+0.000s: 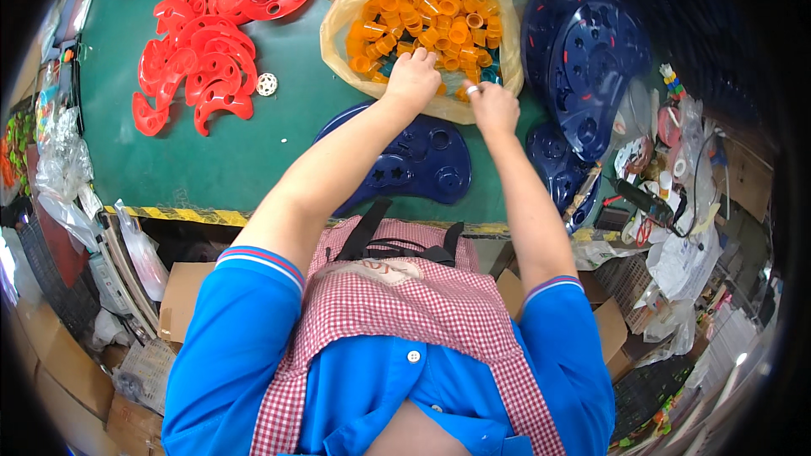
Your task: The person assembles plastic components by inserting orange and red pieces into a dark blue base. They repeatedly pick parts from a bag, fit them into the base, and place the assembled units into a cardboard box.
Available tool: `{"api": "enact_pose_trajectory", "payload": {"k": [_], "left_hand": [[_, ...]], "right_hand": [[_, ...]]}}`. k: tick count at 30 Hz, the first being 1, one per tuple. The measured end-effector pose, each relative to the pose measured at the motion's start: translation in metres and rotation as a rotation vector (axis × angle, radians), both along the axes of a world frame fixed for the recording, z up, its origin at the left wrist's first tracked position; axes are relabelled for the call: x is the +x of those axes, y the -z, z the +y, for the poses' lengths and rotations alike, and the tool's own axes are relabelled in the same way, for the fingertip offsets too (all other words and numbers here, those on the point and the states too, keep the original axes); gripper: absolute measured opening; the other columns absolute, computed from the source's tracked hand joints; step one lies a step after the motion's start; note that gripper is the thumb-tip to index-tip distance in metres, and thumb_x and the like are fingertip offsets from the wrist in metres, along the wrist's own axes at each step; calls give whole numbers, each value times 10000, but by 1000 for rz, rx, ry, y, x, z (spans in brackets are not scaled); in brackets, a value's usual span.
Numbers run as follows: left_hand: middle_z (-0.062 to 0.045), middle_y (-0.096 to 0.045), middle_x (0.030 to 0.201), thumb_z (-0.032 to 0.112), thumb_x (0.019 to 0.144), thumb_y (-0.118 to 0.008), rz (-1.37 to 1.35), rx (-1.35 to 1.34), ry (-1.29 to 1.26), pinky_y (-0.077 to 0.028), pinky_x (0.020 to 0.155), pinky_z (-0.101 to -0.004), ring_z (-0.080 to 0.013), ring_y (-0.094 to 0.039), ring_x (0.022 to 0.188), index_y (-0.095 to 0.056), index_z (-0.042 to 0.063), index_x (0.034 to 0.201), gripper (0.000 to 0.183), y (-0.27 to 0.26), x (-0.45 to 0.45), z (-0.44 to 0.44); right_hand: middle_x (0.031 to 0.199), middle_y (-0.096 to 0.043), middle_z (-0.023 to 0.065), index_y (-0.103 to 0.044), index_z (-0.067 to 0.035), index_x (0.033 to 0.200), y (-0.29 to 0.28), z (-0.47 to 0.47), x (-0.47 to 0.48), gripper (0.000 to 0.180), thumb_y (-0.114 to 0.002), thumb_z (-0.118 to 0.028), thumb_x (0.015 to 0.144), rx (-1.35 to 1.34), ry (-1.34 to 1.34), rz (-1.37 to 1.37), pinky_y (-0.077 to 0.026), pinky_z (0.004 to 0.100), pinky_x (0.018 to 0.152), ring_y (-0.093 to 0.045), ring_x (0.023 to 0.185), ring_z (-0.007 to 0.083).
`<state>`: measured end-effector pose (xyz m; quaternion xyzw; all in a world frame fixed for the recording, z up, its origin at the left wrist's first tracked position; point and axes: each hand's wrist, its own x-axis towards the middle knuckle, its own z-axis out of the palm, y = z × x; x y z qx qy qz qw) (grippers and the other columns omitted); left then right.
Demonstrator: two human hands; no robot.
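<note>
A yellowish plastic bag (329, 25) with its rim rolled open holds many small translucent orange plastic cups (443, 7) and several teal ones (491, 73). My left hand (415, 79) reaches over the near side of the bag, its fingertips at the orange cups; whether it grips one cannot be told. My right hand (493, 106), a ring on one finger, is at the bag's near right part, its fingertips blurred and partly hidden. Below the bag lies a dark blue moulded plastic panel (437, 168) with round and star-shaped holes, partly covered by my left forearm.
Red curved plastic parts (215, 63) lie piled at the left, beside a white openwork disc (267, 84). Dark blue panels (589, 50) are stacked at the right. Beyond them are a glue gun (643, 199), a cable and plastic bags. Yellow-black tape (190, 214) edges the green table (158, 171).
</note>
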<state>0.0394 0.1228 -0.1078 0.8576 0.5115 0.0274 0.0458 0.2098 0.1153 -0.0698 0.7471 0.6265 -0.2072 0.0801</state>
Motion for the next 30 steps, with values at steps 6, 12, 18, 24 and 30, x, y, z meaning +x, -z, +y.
{"api": "enact_pose_trajectory", "payload": {"k": [6,12,18,24,30], "left_hand": [[-79,-598,905,186,775,-650,-334,-95,-136,-507,721,-393,-271,-613,897,-671,96,864,128,-36,-26,-11],[-96,-631,813,260,830,-704,-403,-328,-246,-539,649,-410,-311,-654,769,-585,79,993,271,-62,-105,-123],[-71,-694,825,278,872,-681,-209,-421,-416,-546,614,-399,-286,-686,727,-570,121,1112,308,-29,-100,-129],[-68,-653,783,304,862,-686,-348,-203,-272,-547,624,-390,-255,-664,743,-620,111,1111,322,2,-107,-153],[-47,-617,833,303,810,-719,-334,-296,-269,-539,717,-371,-244,-642,803,-672,121,1047,303,-15,-116,-142]], "right_hand": [[894,-700,188,-696,-70,958,30,-19,1,361,-763,-372,771,218,-27,230,-547,451,754,-690,870,330],[816,-672,114,-635,-101,1062,16,-95,-38,300,-751,-189,800,160,-329,644,-531,434,722,-661,784,321],[850,-604,101,-681,-93,1101,34,-102,-55,296,-720,-143,812,264,-494,452,-515,400,758,-615,837,301],[880,-617,101,-667,-88,1131,18,-84,-43,312,-693,-220,849,243,-803,429,-528,420,748,-620,855,307],[854,-674,109,-708,-91,925,15,0,-79,157,-672,-220,845,455,-514,482,-529,444,754,-644,849,311]]}}
